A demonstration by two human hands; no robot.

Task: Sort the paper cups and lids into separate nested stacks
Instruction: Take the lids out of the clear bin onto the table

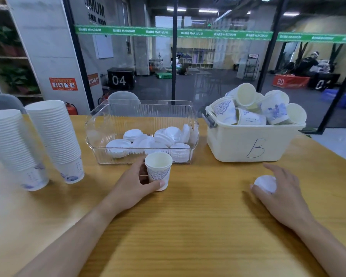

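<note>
One paper cup [158, 171] stands upright near the middle of the table [188, 226], gripped low by the left hand [134, 186], probably so it can go onto the two nested cup stacks [54, 136] at the left edge. Toward the right edge, the right hand [280, 190] curls round a white lid [265, 183], likely bound for the clear bin [142, 116] of lids [154, 142]. Unsorted cups fill the cream tub [252, 144] at the far right.
</note>
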